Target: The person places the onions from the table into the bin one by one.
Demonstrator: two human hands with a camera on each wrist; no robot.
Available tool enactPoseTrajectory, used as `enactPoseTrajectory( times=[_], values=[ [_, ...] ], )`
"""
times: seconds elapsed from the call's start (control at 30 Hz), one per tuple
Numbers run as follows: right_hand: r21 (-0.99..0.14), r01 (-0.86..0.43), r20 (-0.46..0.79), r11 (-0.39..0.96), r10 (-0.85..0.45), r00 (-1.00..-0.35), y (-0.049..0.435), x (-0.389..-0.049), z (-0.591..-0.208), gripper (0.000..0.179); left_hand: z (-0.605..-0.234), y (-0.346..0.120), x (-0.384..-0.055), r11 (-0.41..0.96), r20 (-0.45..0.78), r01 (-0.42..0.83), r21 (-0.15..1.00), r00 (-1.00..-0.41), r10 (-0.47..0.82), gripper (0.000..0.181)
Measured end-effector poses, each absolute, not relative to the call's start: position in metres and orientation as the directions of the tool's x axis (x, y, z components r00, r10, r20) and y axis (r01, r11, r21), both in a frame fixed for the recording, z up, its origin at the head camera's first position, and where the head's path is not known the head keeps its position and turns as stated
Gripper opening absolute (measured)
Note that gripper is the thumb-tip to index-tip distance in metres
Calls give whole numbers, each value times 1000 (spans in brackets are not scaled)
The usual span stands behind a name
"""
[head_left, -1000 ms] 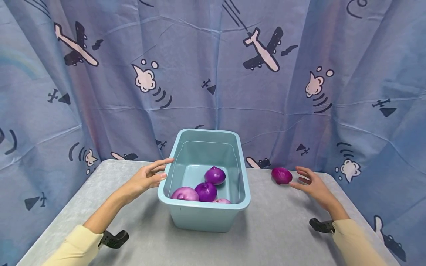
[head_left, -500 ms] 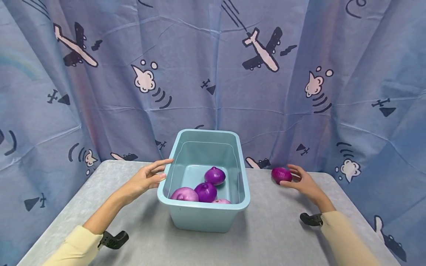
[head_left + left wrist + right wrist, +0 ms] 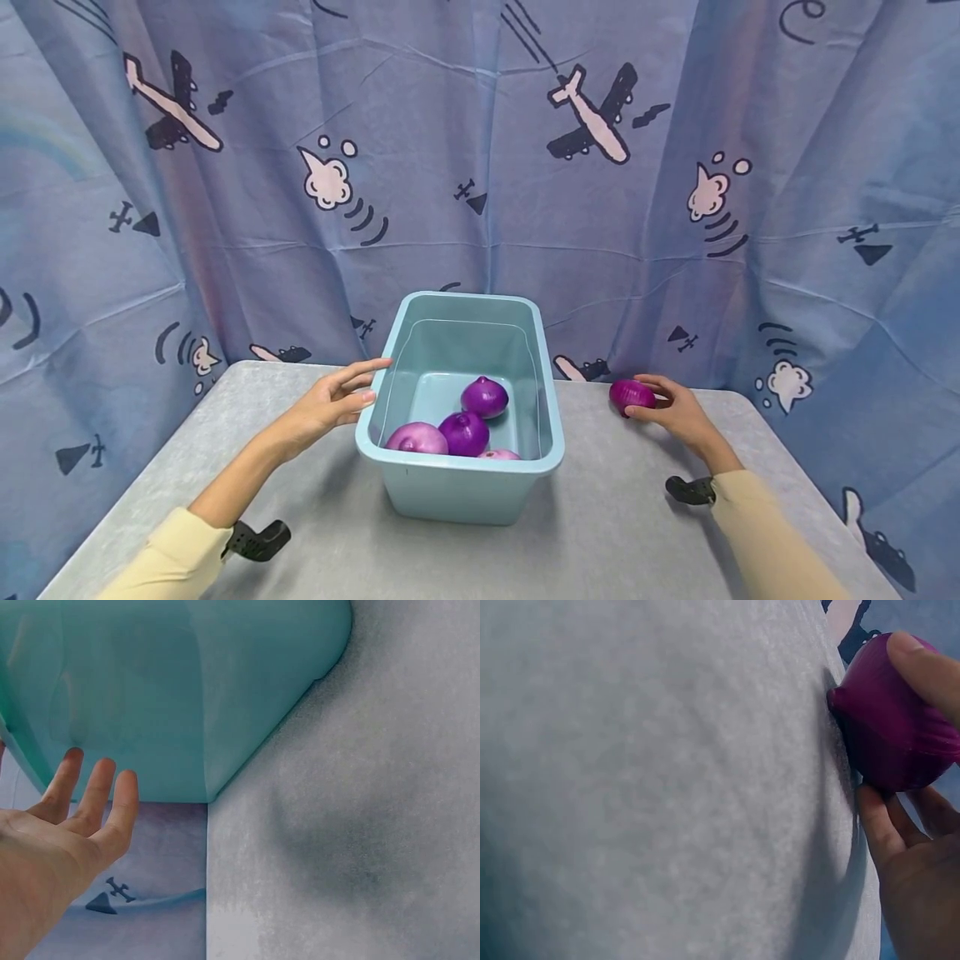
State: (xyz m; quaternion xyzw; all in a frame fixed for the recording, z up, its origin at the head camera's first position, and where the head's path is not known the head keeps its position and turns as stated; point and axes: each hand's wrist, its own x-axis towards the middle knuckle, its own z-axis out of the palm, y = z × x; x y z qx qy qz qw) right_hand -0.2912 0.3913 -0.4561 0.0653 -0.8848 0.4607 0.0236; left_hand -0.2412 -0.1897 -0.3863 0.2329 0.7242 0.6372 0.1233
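Note:
At the back right of the table, my right hand (image 3: 678,414) has its thumb and fingers around a red onion (image 3: 632,397). In the right wrist view the thumb lies over the onion (image 3: 892,720) and the fingertips meet it from the other side. My left hand (image 3: 327,406) is at the left rim of a light blue plastic bin (image 3: 457,492), fingers loosely extended. The left wrist view shows several of its fingers (image 3: 96,791) beside the bin's outer wall. Inside the bin lie several onions: dark purple ones (image 3: 484,397) and paler ones (image 3: 417,437), one mostly hidden by the front wall.
The grey table (image 3: 600,533) ends just behind the bin and the right-hand onion. Beyond it hangs a blue curtain (image 3: 420,108) printed with planes and clouds. Each wrist carries a black camera mount (image 3: 258,540).
My right hand has moved left to the lone onion and closed its thumb and fingers around it; the onion has shifted slightly left. The left hand and bin have stayed put.

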Motion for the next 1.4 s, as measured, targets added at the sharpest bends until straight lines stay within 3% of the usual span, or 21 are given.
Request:
enactPoseTrajectory(
  times=[1.07,1.4],
  values=[
    [-764,-145,149,629,-46,-988,399,-257,-446,71,-387,-190,-243,88,121,188,978,-860,495,56],
    [-799,-149,142,583,-58,-988,393,-248,-430,68,-388,-191,-243,73,128,190,979,-856,501,56]
  ],
)
